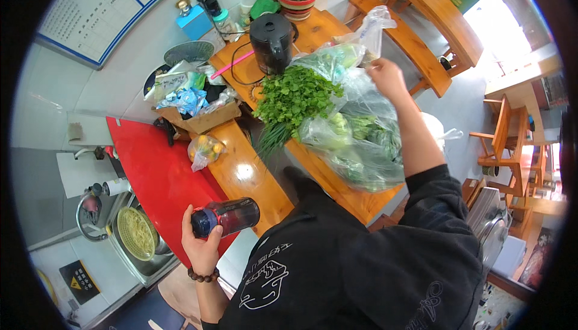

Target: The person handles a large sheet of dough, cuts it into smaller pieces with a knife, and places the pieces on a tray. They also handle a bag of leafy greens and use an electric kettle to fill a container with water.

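Observation:
My left hand [201, 244], with a dark bead bracelet at the wrist, grips a dark see-through drinking bottle [239, 216] by its lid end. The bottle lies tilted almost sideways. On the far side of my body, my right hand [388, 81] has its fingers closed at the edge of a clear plastic bag [375, 29]. What is inside that bag near my fingertips is hard to make out. Below it, larger clear bags of green vegetables [361, 140] cover the wooden table [356, 203]. A leafy bunch of cilantro-like herbs [298, 97] and thin green stalks [273, 138] lie beside them.
A black electric kettle [271, 43] and a potted plant [297, 0] stand at the table's back. A wooden bench [257, 181] carries a bag of yellow-orange fruit [205, 149] and a cardboard box [203, 120]. Beside a red panel [158, 181], a strainer [135, 235] sits in the sink.

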The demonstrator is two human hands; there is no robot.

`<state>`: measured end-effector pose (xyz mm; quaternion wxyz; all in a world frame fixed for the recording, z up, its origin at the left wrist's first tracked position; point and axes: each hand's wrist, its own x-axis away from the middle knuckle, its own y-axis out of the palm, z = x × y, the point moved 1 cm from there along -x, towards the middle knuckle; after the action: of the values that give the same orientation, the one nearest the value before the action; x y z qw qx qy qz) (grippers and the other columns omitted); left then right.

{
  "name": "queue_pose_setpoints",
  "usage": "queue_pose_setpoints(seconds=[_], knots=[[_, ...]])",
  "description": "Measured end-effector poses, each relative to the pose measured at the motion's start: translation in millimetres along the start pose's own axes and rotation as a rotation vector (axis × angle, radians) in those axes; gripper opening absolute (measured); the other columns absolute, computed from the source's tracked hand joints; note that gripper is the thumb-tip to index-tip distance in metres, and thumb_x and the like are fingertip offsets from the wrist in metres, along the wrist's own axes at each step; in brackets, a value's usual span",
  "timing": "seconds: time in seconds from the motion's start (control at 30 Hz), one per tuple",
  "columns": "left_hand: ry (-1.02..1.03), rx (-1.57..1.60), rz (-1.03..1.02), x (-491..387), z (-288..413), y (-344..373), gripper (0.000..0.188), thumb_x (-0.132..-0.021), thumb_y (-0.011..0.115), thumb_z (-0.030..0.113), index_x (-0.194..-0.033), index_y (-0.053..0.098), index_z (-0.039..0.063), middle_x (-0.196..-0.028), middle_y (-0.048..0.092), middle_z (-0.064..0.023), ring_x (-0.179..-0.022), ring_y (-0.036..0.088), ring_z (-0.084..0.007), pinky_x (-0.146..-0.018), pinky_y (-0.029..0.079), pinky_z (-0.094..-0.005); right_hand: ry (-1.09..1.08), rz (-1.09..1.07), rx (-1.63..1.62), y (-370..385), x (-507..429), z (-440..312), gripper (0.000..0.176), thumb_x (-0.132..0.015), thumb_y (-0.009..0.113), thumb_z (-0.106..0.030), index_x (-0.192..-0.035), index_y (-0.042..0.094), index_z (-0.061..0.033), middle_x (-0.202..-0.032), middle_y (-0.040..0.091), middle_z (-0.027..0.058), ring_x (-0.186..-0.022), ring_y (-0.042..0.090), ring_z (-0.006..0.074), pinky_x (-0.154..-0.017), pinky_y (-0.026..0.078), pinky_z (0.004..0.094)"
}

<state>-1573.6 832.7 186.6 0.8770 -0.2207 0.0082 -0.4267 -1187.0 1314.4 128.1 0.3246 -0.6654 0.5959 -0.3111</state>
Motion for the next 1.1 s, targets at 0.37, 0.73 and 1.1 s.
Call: queue_pose_setpoints(seconds=[0.37,0.73,1.1], knots=[[-0.125,-0.144,0.087,-31.7,6.5,24.9,0.079,-0.078,0.082,-0.005,-0.151,0.052,-0.004,-0.128,0.068,-0.0131,-0.115,0.067,-0.0204,-0.104,0.054,-0.0352,-0.549,-0.56,-0.122,149.4,-24.2,-158.2,0.024,-0.094,0.071,-0.026,-0.104,0.079,-0.0054,-0.097,0.077,0.0172,-0.094,0.075,0.0344,-0.088,0.058,0.043],[-0.206,-0.254,0.139,-11.4,2.7,27.0,0.082,-0.074,0.089,-0.001,-0.149,0.055,-0.005,-0.128,0.07,-0.0162,-0.116,0.069,-0.0252,-0.106,0.053,-0.0367,-0.54,-0.681,0.501,375.4,-9.6,-183.3,0.03,-0.1,0.056,-0.017,-0.113,0.083,-0.0111,-0.116,0.081,0.0109,-0.108,0.077,0.0292,-0.088,0.058,0.0479],[-0.258,-0.147,0.179,5.3,-7.7,23.7,0.082,-0.077,0.084,-0.006,-0.152,0.051,-0.005,-0.127,0.068,-0.0123,-0.113,0.068,-0.0196,-0.103,0.055,-0.0341,-0.47,-0.298,0.167,337.1,-1.2,-204.1,0.024,-0.1,0.051,-0.016,-0.114,0.067,-0.0065,-0.111,0.074,0.0191,-0.106,0.072,0.0417,-0.094,0.052,0.0558]])
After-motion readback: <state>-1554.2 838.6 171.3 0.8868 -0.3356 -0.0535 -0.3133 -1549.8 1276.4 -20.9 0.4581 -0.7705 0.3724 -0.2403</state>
